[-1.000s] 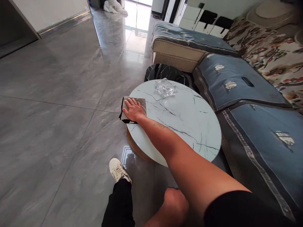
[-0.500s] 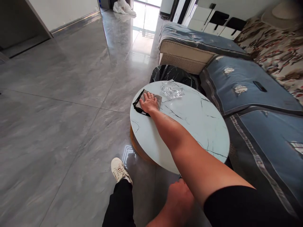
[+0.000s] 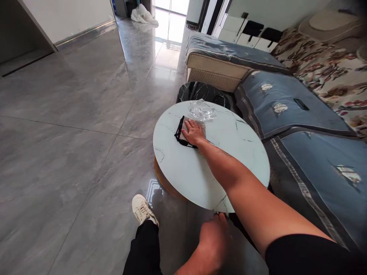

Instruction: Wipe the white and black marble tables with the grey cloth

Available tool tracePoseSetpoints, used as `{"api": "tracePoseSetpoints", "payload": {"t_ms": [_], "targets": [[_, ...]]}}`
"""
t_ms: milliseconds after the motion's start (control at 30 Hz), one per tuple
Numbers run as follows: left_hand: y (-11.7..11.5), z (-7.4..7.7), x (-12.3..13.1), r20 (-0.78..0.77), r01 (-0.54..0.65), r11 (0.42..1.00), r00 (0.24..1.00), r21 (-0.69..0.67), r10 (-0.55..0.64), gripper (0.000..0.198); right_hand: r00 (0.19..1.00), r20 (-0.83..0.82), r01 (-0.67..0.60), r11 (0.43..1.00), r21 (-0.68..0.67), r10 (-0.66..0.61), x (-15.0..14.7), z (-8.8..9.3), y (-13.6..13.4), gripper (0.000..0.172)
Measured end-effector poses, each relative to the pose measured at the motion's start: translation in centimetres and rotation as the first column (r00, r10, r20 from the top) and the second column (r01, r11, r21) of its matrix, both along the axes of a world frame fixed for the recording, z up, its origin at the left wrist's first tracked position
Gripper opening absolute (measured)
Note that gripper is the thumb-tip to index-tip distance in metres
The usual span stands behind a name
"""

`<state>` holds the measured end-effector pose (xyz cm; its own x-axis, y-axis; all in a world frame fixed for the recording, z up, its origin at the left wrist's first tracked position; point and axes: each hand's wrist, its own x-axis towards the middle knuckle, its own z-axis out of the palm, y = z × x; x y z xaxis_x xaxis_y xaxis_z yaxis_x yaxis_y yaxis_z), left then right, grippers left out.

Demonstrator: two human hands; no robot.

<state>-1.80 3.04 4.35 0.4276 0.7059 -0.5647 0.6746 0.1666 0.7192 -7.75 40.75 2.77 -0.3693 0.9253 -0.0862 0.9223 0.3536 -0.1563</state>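
Note:
My right hand [image 3: 194, 131] lies flat on a folded grey-beige cloth [image 3: 202, 124] with black edging, its fingers stretched and slightly spread. The cloth rests on the oval white marbled tabletop [image 3: 174, 168]. A little beyond the hand, a clear glass-like dish [image 3: 202, 110] stands on the same top. Below the near rim of the table is my left hand [image 3: 213, 236], curled and partly blurred. Something small and dark shows at its fingertips, too unclear to name.
A lower black marbled table [image 3: 202, 90] is tucked behind the white one. Along the right runs a sofa with blue covers [image 3: 315, 152], with a dark phone-like object [image 3: 301, 104] on it. My shoe [image 3: 142, 208] stands on the grey tiled floor [image 3: 86, 160].
My right hand has slid the cloth rightward and slightly nearer across the tabletop, towards its middle. My left hand stays low by the near rim. The view has shifted slightly.

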Motion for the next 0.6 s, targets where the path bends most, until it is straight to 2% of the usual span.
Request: {"api": "tracePoseSetpoints", "payload": {"t_ms": [100,400,600], "targets": [[-0.1,-0.4,0.2,-0.03,-0.037,0.999,0.999,-0.01,0.037,0.054,1.0,0.016,-0.005,1.0,-0.001,0.005,2.0,0.0,-0.1,0.073],[-0.3,-1.3,0.6,-0.081,0.033,0.997,0.996,0.063,-0.027,0.055,1.0,0.026,0.009,1.0,0.017,-0.009,5.8,-0.1,0.0,0.074],[-0.2,-1.0,0.5,-0.096,0.091,0.992,0.992,0.084,-0.083,0.06,0.998,0.0,0.061,0.998,0.01,-0.061,8.7,0.0,0.4,0.074]]}}
